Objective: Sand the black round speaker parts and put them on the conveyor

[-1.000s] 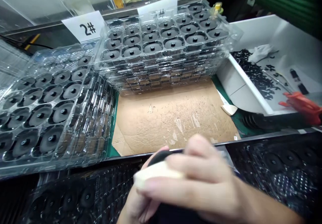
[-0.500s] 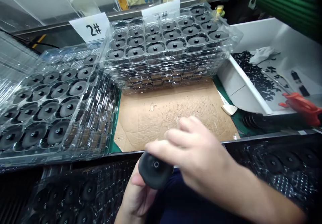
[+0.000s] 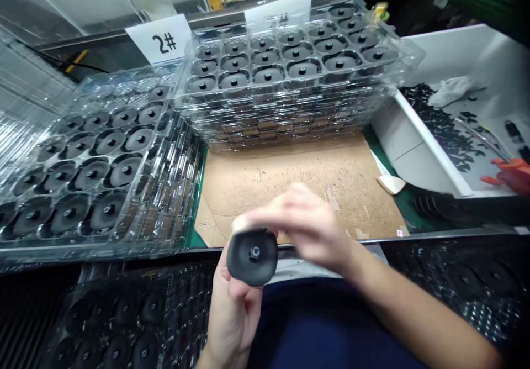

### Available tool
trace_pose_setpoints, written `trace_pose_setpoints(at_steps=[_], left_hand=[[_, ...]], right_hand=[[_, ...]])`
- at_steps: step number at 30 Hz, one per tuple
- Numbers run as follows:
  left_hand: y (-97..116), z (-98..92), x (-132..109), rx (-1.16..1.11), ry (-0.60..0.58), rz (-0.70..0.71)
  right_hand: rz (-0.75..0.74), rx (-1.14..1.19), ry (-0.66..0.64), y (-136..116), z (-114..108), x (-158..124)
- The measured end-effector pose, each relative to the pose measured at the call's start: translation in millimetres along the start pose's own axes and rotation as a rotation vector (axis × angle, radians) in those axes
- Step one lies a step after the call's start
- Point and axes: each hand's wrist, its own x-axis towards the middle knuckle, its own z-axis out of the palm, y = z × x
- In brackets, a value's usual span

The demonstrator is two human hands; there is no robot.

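Observation:
My left hand (image 3: 232,314) grips a round black disc part (image 3: 252,256) with a small hub in its middle, held up below the table's front edge. My right hand (image 3: 304,226) hovers at the disc's upper right, fingers curled and blurred by motion, fingertips touching its rim. To the left a clear plastic tray (image 3: 86,159) holds several of the same black discs. A stack of clear trays (image 3: 285,70) filled with discs stands at the back. A worn cardboard sheet (image 3: 298,184) lies just beyond my hands.
A white bin (image 3: 430,137) with small black pieces and a white cloth sits at the right, an orange tool (image 3: 511,173) at its edge. A "2#" label (image 3: 163,40) stands at the back. More trays of discs (image 3: 136,319) lie low in front.
The black disc has come into full view in my left hand as my right hand lifted off it and moved up and right. The view shifted slightly left.

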Motion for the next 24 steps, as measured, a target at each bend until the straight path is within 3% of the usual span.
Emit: trace_pose_setpoints(at_steps=[2,4,8,10,13,15,16,19,22,24], left_hand=[[1,-1.1,5,-0.045,-0.014,0.074],[3,-3.5,8,-0.079,-0.026,0.083],[4,-8.9,10,-0.106,-0.025,0.027],[4,-9.5,11,-0.113,-0.029,0.02],[5,-6.6,11,-0.124,-0.034,0.051],[6,-3.9,10,-0.133,-0.071,0.042],[8,-3.2,10,-0.138,-0.097,0.01],[15,-5.0,9,-0.125,-0.106,-0.051],[17,-8.8,9,-0.104,-0.1,0.016],[16,-8.7,8,-0.103,-0.146,0.006]], right_hand=[[0.333,-0.013,0.078,28,6,-14],[0.501,-0.06,0.052,54,13,-36],[0.489,-0.107,-0.082,74,25,-68],[0.493,-0.127,-0.089,63,24,-63],[0.479,-0.127,0.024,24,19,-33],[0.344,-0.077,0.158,-7,19,-13],[0.215,-0.055,0.161,-20,21,-7],[0.001,-0.015,0.034,-44,27,1],[0.042,0.002,-0.094,-46,29,6],[0.049,-0.046,-0.043,-44,29,14]])
